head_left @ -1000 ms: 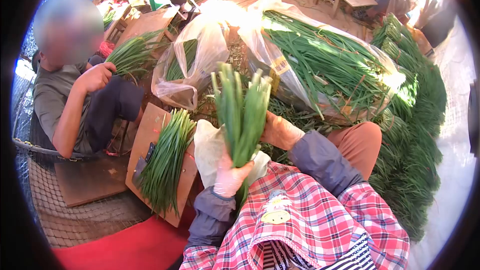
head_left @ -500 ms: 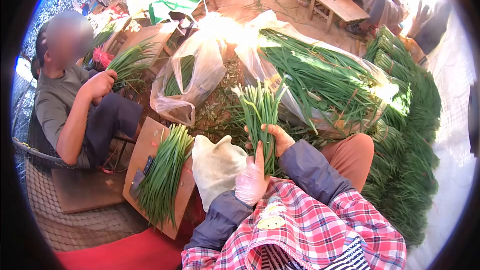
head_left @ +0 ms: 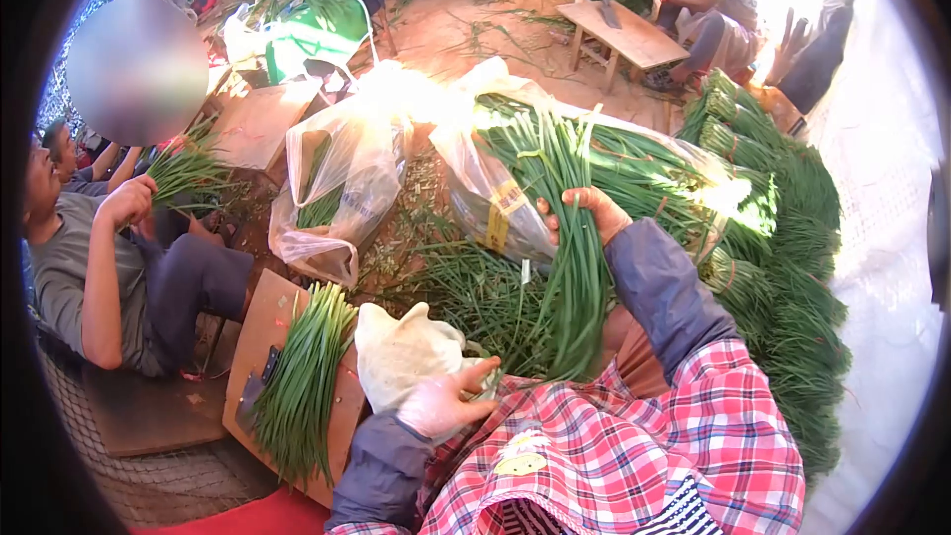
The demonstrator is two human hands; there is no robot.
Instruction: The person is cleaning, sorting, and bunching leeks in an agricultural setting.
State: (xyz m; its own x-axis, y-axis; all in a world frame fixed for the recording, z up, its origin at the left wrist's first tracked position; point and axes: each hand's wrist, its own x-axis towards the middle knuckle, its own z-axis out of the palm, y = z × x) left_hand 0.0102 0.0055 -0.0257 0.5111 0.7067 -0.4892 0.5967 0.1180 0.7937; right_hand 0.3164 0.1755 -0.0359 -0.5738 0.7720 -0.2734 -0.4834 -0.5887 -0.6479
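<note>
A long bunch of green chives [head_left: 570, 277] stands raised in front of me, its pale ends up and its leaves hanging toward my lap. My right hand [head_left: 599, 213] is wrapped round it in the upper part. Lower and to the left, my left hand [head_left: 451, 401] wears a thin clear glove, has its fingers apart and holds nothing. It is beside a cream cloth [head_left: 406, 352] that appears draped over my left knee. Further left, a pile of chives [head_left: 307, 386] lies on a wooden board [head_left: 248, 337], with a dark-handled knife [head_left: 265, 372] partly under the leaves.
An open plastic bag of chives [head_left: 634, 173] lies ahead, with another plastic bag [head_left: 347, 183] to its left. Tied chive bundles [head_left: 783, 307] are stacked along the right. A person [head_left: 119, 258] sits at left holding chives; another sits behind a low wooden table [head_left: 624, 35].
My left hand has let go of the chives and moved left and down, its fingers spreading. My right hand has lifted the bunch up and to the right. The view has shifted slightly.
</note>
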